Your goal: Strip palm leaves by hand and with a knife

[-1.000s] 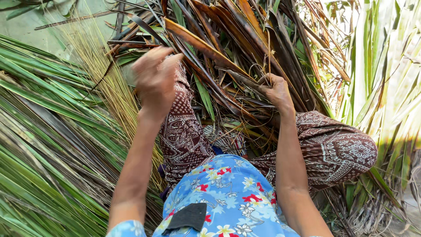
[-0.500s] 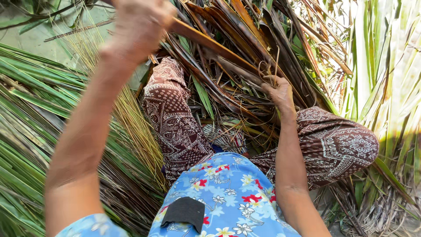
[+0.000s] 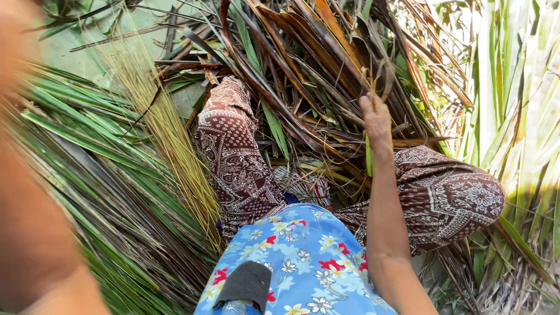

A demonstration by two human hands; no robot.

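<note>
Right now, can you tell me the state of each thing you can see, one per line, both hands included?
Right hand: closed, gripping dry brown leaf strips.
Left hand: out of view; only a blurred forearm shows, close to the camera.
Dry brown leaf strips: piled and tangled over the lap.
Green palm leaves: fresh, lying flat on the left.
Bundle of thin straw-coloured sticks: stripped bare, lying loose beside the left leg.

We see a pale green floor (image 3: pixel 81 49) showing only beyond the bundle of thin yellow ribs (image 3: pixel 157 125). Left of that bundle lie green palm leaves (image 3: pixel 87 157); right of it, a heap of dry brown fronds (image 3: pixel 303 70).
</note>
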